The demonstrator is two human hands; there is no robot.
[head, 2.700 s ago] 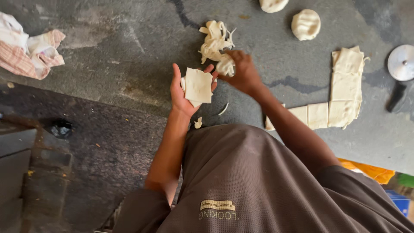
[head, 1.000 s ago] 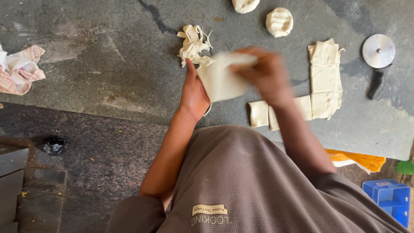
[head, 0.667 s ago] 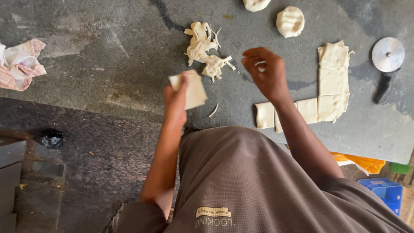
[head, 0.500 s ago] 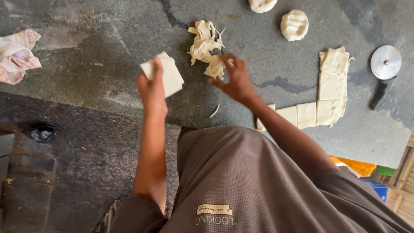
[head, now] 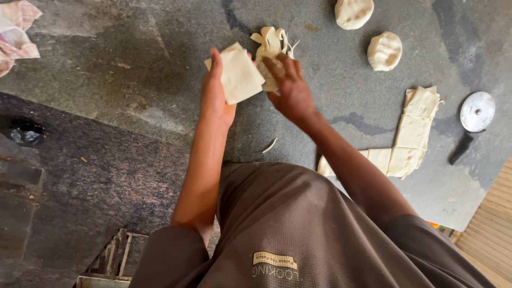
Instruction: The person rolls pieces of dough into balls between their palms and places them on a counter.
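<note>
My left hand holds a stack of pale square dough pieces above the grey stone counter. My right hand hovers just right of the stack, fingers spread, over a pile of thin dough trimmings. It touches or nearly touches the trimmings; I cannot tell if it grips any. An L-shaped row of cut dough squares lies on the counter to the right.
Two round dough balls sit at the far right. A round pastry cutter wheel with a black handle lies beside the dough row. A pink checked cloth is at the far left. One dough scrap lies near me.
My left hand carried the dough squares left and then back right toward the trimmings. My right hand let go of the stack and reached over the trimmings pile.
</note>
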